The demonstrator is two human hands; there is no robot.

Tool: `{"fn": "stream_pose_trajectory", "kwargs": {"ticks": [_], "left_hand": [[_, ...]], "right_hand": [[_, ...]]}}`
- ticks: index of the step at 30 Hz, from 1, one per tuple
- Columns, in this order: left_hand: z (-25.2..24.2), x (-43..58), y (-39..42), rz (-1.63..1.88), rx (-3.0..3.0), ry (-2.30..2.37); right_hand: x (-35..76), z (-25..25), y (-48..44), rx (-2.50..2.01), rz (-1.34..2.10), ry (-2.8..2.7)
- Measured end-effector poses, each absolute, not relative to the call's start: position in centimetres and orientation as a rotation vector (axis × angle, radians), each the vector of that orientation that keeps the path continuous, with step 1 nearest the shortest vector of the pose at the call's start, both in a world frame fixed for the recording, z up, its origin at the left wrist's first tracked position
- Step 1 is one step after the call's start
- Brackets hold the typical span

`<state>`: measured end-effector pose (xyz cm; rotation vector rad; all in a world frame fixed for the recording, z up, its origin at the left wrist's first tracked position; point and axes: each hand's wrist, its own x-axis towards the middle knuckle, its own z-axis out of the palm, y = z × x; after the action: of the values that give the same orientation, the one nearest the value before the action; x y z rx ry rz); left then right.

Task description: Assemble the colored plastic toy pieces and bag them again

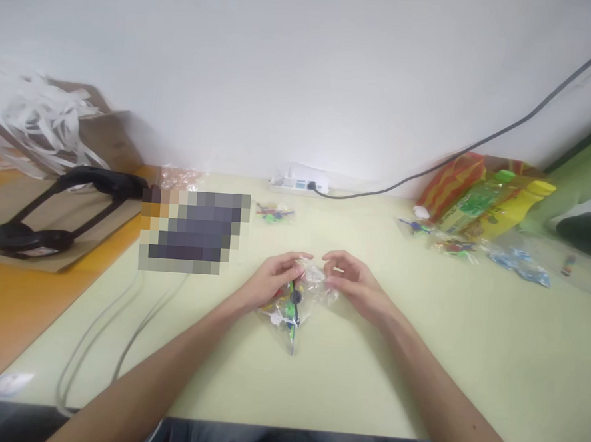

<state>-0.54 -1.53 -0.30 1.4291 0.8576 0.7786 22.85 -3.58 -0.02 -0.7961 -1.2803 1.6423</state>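
Observation:
A clear plastic bag [314,275] with small colourful plastic parts lies in front of me on the pale green table. Through the film I make out green, dark blue, yellow and white pieces, among them a dark round hub [295,297] and a white disc [276,319]. My left hand [275,277] pinches the bag's upper left side between thumb and fingers. On the other side, my right hand [356,285] has its fingers curled, with thumb and fingertips at the crumpled film of the bag's right end.
More bagged coloured parts [274,212] lie farther back, with others [454,247] at the right near yellow and green packaging [506,207]. A power strip [298,182] with a dark cable sits by the wall. At left are a pixelated area [195,231], white cables and a black frame-like object [66,210].

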Motion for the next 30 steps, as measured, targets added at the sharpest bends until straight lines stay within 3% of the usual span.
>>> {"fn": "stream_pose_trajectory", "kwargs": {"ticks": [6,20,30], "left_hand": [[-0.5,-0.3,-1.6,0.8,1.488,0.84],[0.1,-0.8,-2.1,0.761,1.387,0.852],[0.1,-0.8,-1.4,1.042,0.876,0.8]], "right_hand": [[22.0,0.5,-4.2,-0.981,1.843,-1.337],[21.8,0.1,-4.0,-0.795,1.702,-0.983],[22.1,-0.3,-3.8,-0.792,1.582,-0.959]]}}
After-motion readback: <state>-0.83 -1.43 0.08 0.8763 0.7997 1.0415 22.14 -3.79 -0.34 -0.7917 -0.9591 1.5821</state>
